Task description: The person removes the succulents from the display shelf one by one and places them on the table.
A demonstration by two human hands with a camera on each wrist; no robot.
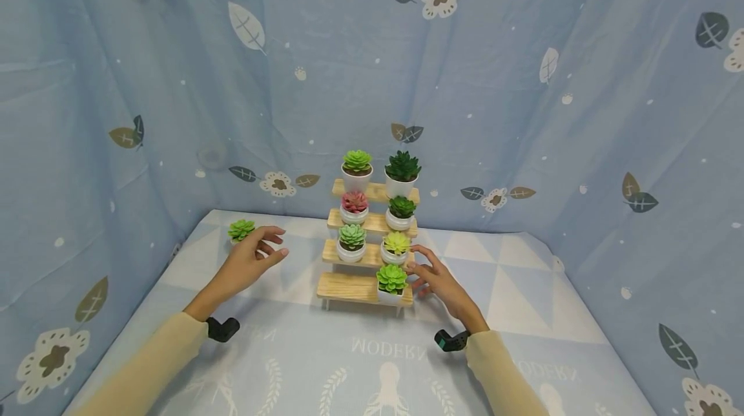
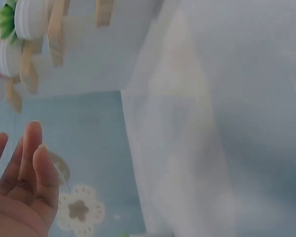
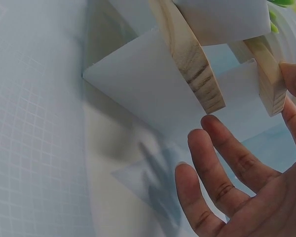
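Observation:
A four-tier wooden shelf [image 1: 347, 287] holds several small potted succulents. My right hand [image 1: 444, 283] is at its right side. Its thumb and index finger touch the right end of a tier, beside the yellow-green succulent [image 1: 397, 243]; the other fingers [image 3: 200, 143] are spread, relaxed. On the bottom tier sits a bright green succulent [image 1: 391, 280] in a white pot. My left hand [image 1: 247, 264] hovers left of the shelf, its fingers loosely bent around nothing. Another green succulent [image 1: 241, 230] stands behind that hand, which hides most of its pot.
Higher tiers bear a pale green succulent [image 1: 351, 237], a red one [image 1: 354, 202], a dark green one [image 1: 402, 207], and at the top a light green one [image 1: 357, 161] and a dark one [image 1: 402, 166]. Blue curtains [image 1: 337, 86] enclose the patterned tabletop [image 1: 314, 364].

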